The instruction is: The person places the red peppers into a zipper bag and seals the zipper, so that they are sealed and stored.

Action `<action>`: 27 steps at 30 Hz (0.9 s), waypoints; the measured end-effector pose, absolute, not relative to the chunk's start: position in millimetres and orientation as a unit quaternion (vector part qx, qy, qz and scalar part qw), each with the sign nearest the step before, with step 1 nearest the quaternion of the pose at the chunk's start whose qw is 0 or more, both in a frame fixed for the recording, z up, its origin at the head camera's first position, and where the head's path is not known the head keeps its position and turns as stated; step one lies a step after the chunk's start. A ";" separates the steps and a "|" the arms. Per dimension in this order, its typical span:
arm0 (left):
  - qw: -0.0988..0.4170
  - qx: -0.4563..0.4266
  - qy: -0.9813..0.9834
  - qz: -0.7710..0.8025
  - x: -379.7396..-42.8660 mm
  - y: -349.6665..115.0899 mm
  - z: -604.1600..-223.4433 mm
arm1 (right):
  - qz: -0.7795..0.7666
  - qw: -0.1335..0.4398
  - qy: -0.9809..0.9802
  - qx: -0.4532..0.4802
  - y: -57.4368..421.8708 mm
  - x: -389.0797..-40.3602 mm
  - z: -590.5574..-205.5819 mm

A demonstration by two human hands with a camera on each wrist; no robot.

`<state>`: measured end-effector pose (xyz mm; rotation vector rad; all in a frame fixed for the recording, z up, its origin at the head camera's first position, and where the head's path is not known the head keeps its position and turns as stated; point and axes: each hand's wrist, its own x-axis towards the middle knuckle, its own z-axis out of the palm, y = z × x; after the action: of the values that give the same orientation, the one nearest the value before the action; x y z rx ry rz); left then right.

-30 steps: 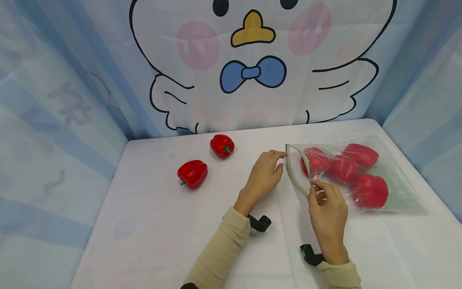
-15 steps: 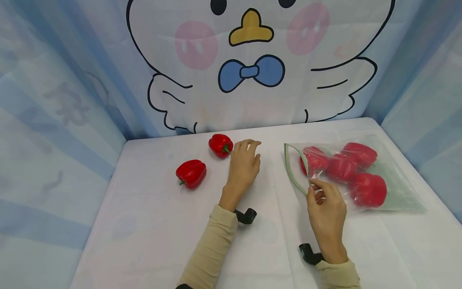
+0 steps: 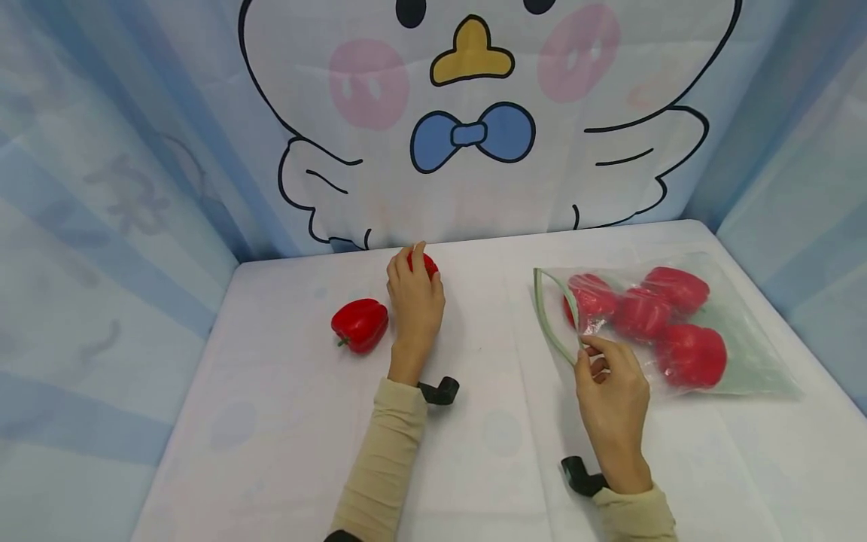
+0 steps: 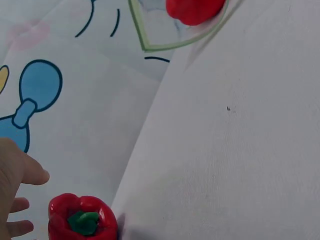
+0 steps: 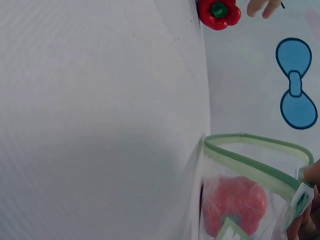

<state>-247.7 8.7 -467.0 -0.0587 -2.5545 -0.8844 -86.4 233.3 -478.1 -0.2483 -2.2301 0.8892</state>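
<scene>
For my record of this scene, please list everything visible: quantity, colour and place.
Cloth-covered table: 1, white, centre
Plastic bag: 1, clear with green rim, table's right
Glossy bell peppers, bagged: 4, red, inside bag
Glossy bell peppers, loose: 2, red, bag's left, one nearer, one farther
Cartoon-printed cloth: 1, white and blue, behind
Side cloths: 2, pale blue, flanking
Fabric sleeves: 2, beige, forearms
Small attachments: 3, black, wrists and left sleeve
Left hand: 1, bare, over farther pepper
Right hand: 1, bare, pinching bag's rim

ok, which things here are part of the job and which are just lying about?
Part of the job:
left hand, at the far loose pepper
right hand, pinching the green-rimmed bag
four bagged peppers
near loose pepper, probably

Just there:
tablecloth
cartoon curtain
black wrist gear
</scene>
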 end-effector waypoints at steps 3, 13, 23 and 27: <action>0.213 -0.003 -0.925 -0.316 -249.5 4.3 -468.9 | 0.344 0.356 -0.864 -0.095 233.1 -86.4 -477.7; 0.153 0.037 -0.932 -0.326 -255.4 -6.4 -481.8 | 0.341 0.351 -0.866 -0.102 233.4 -85.1 -477.3; 0.146 0.035 -0.915 -0.374 -260.6 -6.7 -490.2 | 0.338 0.346 -0.868 -0.108 234.0 -84.4 -477.8; 0.147 0.040 -0.908 -0.390 -262.3 -5.8 -492.1 | 0.339 0.345 -0.869 -0.110 233.7 -84.3 -477.5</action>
<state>-262.3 -5.8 -492.1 0.1152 -2.6126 -1.1219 -84.3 233.7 -477.5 -0.2849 -2.2556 0.8791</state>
